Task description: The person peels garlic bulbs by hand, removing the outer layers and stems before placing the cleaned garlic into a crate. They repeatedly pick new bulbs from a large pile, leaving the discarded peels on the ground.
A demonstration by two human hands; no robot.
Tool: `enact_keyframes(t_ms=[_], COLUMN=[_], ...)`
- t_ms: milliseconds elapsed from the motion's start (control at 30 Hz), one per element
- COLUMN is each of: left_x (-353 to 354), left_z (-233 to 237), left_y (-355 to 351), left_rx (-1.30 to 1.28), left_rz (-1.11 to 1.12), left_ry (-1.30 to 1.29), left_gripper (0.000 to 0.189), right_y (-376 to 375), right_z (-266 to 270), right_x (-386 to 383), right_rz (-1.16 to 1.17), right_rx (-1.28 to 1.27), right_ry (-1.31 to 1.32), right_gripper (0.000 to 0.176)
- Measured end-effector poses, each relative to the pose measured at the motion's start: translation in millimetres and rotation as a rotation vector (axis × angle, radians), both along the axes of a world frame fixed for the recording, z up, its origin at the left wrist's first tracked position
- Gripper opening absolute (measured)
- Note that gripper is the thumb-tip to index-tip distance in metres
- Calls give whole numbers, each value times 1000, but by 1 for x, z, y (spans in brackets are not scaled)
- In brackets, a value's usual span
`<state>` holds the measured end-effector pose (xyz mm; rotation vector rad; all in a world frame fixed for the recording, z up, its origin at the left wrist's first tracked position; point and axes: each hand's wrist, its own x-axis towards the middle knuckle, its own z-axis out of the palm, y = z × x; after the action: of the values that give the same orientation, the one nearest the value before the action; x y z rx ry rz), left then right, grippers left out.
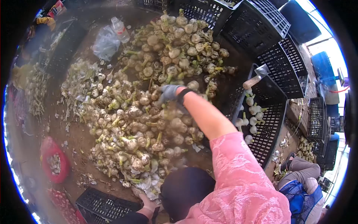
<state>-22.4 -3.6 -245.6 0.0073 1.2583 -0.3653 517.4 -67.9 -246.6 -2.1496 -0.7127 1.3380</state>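
Fingers (pixel 162 98) of the grey-gloved right hand (pixel 170 92) angle down among the garlic bulbs (pixel 133 111); blur hides whether they pinch one or merely touch. The nearest bulbs lie just beside them at nine o'clock, stems pointing every which way, so no single long axis rules. More of the heap spreads from six to nine, another cluster at twelve to one. The right forearm (pixel 209 115) comes in from four o'clock; the left hand is out of view. Towards three to four stands a black crate (pixel 274 128) holding whiter bulbs, a wooden-handled blade (pixel 257 76) across its rim. Open floor (pixel 76 143) lies beyond the heap's edge, around eight.
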Motion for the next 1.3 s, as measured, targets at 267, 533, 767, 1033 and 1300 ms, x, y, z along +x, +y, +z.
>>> enact_keyframes(t_ms=[267,533,767,1033,1300], left_x=[-20,-7,-14,-15,-16], left_z=[-11,5,-3,1,-1], left_y=[-9,-16,-12,-15,-20], left_rx=[-61,-43,-22,1,22], left_rz=[9,44,23,-2,-22], left_ry=[-15,29,13,12,26], left_gripper=[94,100,101,102,102], right_y=[30,3,-8,-16,7], right_z=[-11,17,-18,-11,62], right_x=[-41,-45,-38,-71,-135], right_rz=[-49,281,188,108,-112], right_rx=[-414,-564,-477,-439,-303], right_ry=[-240,-198,-309,-390,-200], right_gripper=[67,67,58,47,32])
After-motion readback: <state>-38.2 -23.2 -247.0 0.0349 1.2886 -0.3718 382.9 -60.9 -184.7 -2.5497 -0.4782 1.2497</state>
